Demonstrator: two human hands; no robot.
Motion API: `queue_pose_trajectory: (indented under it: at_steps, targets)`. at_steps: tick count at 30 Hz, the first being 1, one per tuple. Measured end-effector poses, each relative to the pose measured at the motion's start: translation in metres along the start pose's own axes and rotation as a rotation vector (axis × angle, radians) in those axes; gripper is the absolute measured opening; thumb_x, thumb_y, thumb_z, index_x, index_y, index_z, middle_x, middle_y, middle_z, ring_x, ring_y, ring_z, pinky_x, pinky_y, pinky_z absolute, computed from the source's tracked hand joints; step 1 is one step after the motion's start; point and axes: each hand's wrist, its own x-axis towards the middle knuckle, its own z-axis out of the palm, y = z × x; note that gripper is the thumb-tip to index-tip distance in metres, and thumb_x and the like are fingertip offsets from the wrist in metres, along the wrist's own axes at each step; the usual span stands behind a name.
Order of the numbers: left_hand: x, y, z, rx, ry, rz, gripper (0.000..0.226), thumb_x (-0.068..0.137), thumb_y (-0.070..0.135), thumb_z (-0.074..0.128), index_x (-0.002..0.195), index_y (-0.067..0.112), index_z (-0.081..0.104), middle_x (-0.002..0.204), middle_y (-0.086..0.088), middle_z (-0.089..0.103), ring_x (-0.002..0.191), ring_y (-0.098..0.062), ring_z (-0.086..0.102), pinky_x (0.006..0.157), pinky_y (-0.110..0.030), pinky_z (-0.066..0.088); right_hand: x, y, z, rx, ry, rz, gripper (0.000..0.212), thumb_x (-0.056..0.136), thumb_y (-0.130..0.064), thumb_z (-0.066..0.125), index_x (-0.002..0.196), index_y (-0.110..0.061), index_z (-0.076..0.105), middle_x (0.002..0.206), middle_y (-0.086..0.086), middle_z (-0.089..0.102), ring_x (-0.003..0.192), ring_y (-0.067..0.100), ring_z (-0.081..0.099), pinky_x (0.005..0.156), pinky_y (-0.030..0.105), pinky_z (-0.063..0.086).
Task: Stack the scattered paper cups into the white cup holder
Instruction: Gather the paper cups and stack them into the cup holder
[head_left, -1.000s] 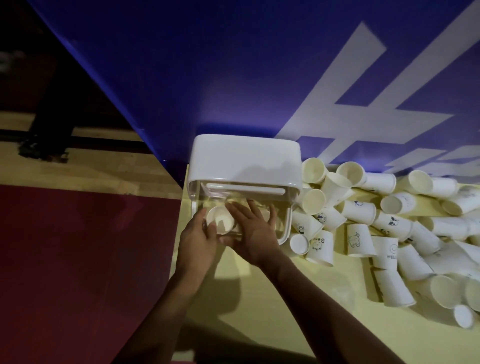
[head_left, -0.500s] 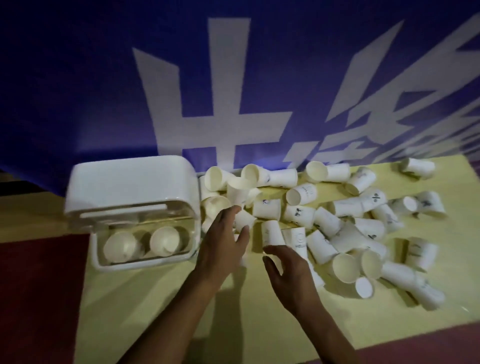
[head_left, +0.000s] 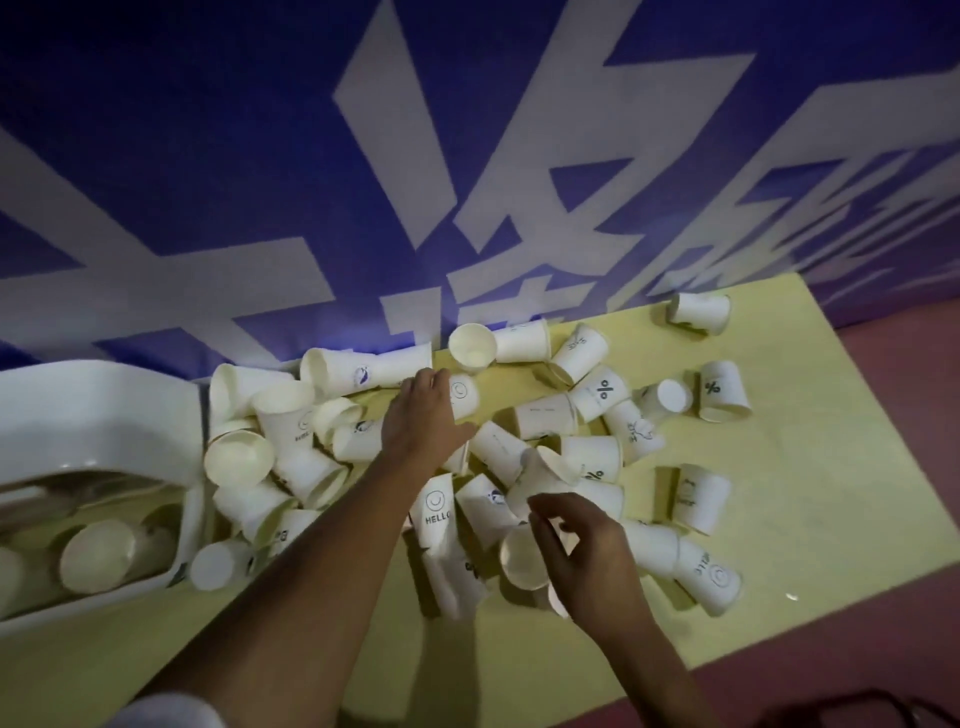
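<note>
Dozens of paper cups (head_left: 540, 415) lie scattered on our yellow tabletop (head_left: 810, 483), with the white cup holder (head_left: 98, 415) at far left.

We see the holder cut off by the frame edge, a few cups dim inside it. Our left hand (head_left: 423, 415) lies flat over the pile, its grip released, hiding the cups beneath. Our right hand (head_left: 592, 556) curls beside an open-mouthed cup (head_left: 522, 558); motion blur means we cannot tell whether that grip grasps it.
</note>
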Motion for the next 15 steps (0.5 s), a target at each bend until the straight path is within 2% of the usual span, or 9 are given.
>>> queue_pose_trajectory:
  at_steps: [3,7,10,13,15]
  targets:
    - [0.018,0.011,0.006,0.093,0.01,-0.036,0.07,0.083,0.056,0.073,0.134,0.017,0.045,0.129,-0.008,0.055,0.117,-0.027,0.055,0.093,-0.038,0.048,0.018,0.018,-0.019,-0.01,0.017,0.053,0.016,0.095,-0.017,0.069,0.107,-0.025,0.074,0.104,-0.016,0.072,0.096,0.001,0.066,0.081,0.02,0.053]
    - [0.034,0.019,0.008,0.183,0.012,-0.068,0.066,0.085,0.055,0.071,0.133,0.016,0.046,0.121,-0.009,0.058,0.108,-0.025,0.059,0.087,-0.037,0.049,0.048,0.033,-0.036,0.002,0.06,0.125,0.017,0.094,-0.017,0.07,0.109,-0.024,0.074,0.105,-0.012,0.073,0.095,0.0,0.064,0.081,0.019,0.051]
    - [0.042,0.019,0.008,0.227,-0.051,-0.073,0.064,0.086,0.056,0.07,0.134,0.019,0.049,0.123,-0.008,0.058,0.11,-0.025,0.06,0.089,-0.037,0.049,0.081,0.047,-0.047,-0.032,0.081,0.213,0.023,0.093,-0.023,0.072,0.116,-0.021,0.071,0.11,-0.009,0.071,0.094,0.006,0.064,0.082,0.03,0.054]
    - [0.046,0.015,0.007,0.25,-0.084,-0.056,0.061,0.086,0.058,0.068,0.133,0.02,0.054,0.124,-0.006,0.057,0.109,-0.024,0.06,0.09,-0.036,0.048,0.115,0.064,-0.052,-0.133,-0.058,0.209,0.046,0.088,-0.023,0.078,0.131,-0.015,0.063,0.121,0.0,0.067,0.1,0.015,0.063,0.087,0.031,0.051]
    - [0.044,0.009,0.004,0.247,-0.076,-0.042,0.062,0.087,0.06,0.067,0.133,0.02,0.055,0.123,-0.007,0.058,0.108,-0.024,0.06,0.091,-0.036,0.048,0.134,0.071,-0.054,-0.188,-0.167,0.162,0.053,0.084,-0.025,0.082,0.132,-0.014,0.062,0.119,0.005,0.066,0.1,0.018,0.063,0.087,0.035,0.055]
